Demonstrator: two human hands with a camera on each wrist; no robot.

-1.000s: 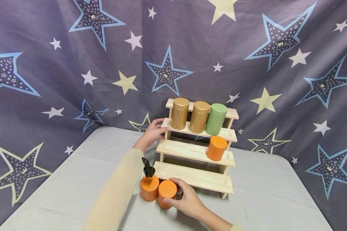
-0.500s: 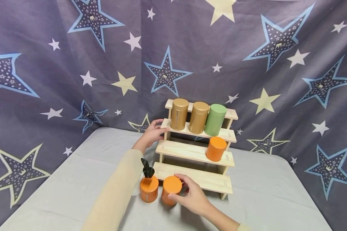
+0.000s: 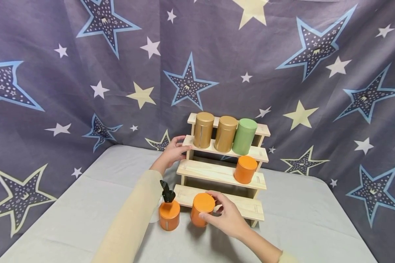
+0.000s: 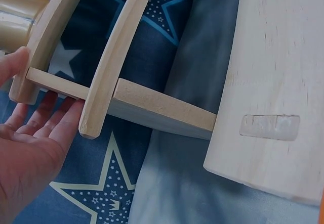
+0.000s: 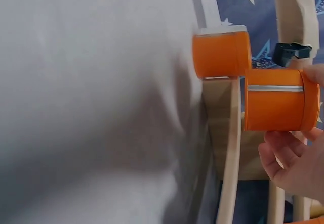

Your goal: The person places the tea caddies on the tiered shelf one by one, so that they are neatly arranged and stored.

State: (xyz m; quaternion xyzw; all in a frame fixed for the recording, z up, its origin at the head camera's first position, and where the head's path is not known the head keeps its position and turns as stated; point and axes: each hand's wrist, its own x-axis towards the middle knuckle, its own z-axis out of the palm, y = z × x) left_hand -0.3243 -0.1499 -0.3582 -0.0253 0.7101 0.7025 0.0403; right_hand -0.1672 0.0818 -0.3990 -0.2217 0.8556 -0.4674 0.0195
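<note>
In the head view my right hand (image 3: 228,215) holds a short orange tin (image 3: 203,210) between thumb and fingers. The tin is upright, just off the tabletop, in front of the lowest step of a wooden tiered shelf (image 3: 220,171). From the right wrist, the held tin (image 5: 276,100) shows a pale vertical strip on its side. My left hand (image 3: 173,152) grips the left end of an upper step. The left wrist view has that hand (image 4: 35,143) with its thumb on the step's edge and its fingers against the side support.
Another orange tin (image 3: 169,217) stands on the grey tabletop (image 3: 299,219), left of the held one. Two gold tins (image 3: 203,130) and a green tin (image 3: 245,137) stand on an upper step. One orange tin (image 3: 245,170) sits at the right end of a lower step.
My right hand has lifted the orange tin away from its neighbour, moving right and up towards the lowest step. My left hand stays at the shelf.
</note>
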